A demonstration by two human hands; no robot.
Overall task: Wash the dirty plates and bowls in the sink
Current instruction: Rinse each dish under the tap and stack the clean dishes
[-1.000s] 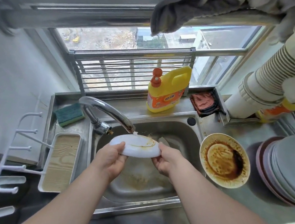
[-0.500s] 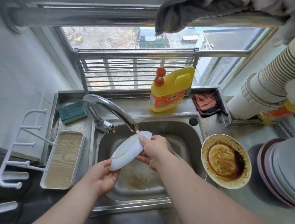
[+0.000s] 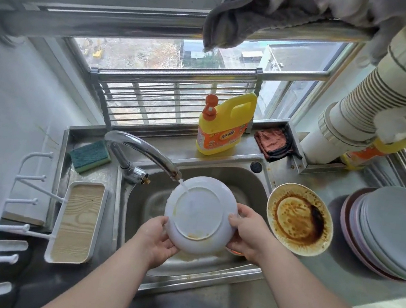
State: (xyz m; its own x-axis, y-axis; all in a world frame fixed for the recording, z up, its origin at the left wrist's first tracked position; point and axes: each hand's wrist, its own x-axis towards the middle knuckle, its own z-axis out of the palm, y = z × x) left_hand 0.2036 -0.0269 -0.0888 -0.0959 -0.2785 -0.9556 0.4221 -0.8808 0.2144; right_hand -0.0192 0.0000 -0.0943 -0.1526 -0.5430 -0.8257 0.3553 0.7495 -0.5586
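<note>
Underside of a round white plate [image 3: 198,213] faces up beneath the curved steel tap [image 3: 143,153], over the stainless sink [image 3: 248,180]. Left hand [image 3: 155,240] and right hand [image 3: 249,233] each grip its rim.

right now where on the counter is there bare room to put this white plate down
Bare steel shows on the front ledge below the sink, and between the dirty bowl and the counter's front edge. Crowded: the plate stack on the right, the sponge and tray on the left.

Yellow detergent bottle [image 3: 224,125] stood behind basin; green sponge [image 3: 90,156] left of tap [image 3: 142,155]; orange rag [image 3: 273,144] by white pipe [image 3: 366,100]; grey towel [image 3: 260,10] overhead.
</note>
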